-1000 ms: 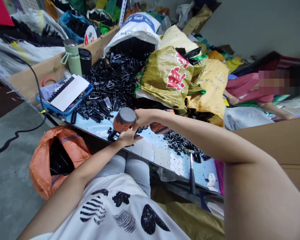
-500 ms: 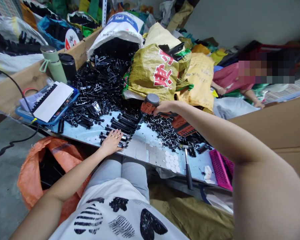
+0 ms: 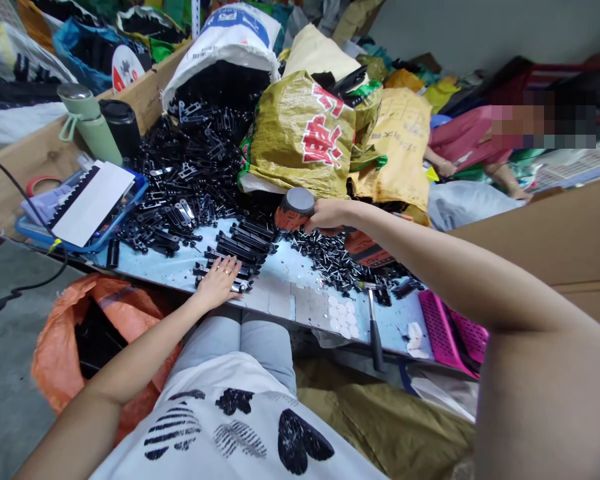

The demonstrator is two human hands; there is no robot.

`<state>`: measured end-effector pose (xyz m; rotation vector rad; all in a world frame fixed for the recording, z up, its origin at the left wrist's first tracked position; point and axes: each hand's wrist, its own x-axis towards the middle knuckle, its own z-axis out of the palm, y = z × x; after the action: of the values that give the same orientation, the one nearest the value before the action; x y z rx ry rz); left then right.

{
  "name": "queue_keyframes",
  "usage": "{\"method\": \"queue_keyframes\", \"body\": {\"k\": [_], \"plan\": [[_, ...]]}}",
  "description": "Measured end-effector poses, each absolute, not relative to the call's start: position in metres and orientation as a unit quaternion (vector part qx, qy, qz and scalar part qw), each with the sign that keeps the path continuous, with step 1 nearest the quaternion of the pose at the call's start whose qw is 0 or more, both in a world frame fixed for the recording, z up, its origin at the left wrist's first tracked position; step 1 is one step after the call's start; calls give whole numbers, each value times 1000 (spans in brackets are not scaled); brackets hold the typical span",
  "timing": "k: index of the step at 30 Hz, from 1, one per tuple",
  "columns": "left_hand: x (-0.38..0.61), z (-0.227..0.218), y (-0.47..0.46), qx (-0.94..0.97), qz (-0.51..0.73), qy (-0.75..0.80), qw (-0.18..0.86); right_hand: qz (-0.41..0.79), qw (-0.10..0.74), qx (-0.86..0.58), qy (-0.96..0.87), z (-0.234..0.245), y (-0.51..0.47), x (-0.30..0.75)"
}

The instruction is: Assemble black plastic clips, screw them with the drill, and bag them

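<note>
My right hand (image 3: 327, 213) is closed around an orange power tool (image 3: 294, 210) with a grey end cap, held over the far side of the light blue table (image 3: 290, 293). My left hand (image 3: 219, 281) lies flat with fingers spread on a row of long black plastic parts (image 3: 240, 247) lined up near the table's front edge. A scatter of small black screws (image 3: 337, 257) lies just right of the tool.
A big heap of black clips (image 3: 195, 167) spills from a white sack (image 3: 230, 47). Yellow sacks (image 3: 305, 140), a blue tray (image 3: 80, 207), a green flask (image 3: 87, 123), a hammer (image 3: 375, 327), a pink basket (image 3: 450, 327) and an orange bag (image 3: 100, 320) surround me. Another person sits at the far right.
My right hand carried the tool from above my left hand to the table's far side. My left hand opened and settled flat on the row of black parts.
</note>
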<state>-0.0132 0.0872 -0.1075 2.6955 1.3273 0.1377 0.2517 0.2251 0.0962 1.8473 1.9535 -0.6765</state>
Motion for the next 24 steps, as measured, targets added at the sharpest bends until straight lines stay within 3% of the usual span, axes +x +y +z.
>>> {"method": "queue_keyframes", "body": {"k": [9,24], "plan": [[-14,-112,88,895,52,439,65,-273,248,637,676,86,211,239],[-16,-112,87,898,48,433,63,-271,250,617,696,102,172,200]]}}
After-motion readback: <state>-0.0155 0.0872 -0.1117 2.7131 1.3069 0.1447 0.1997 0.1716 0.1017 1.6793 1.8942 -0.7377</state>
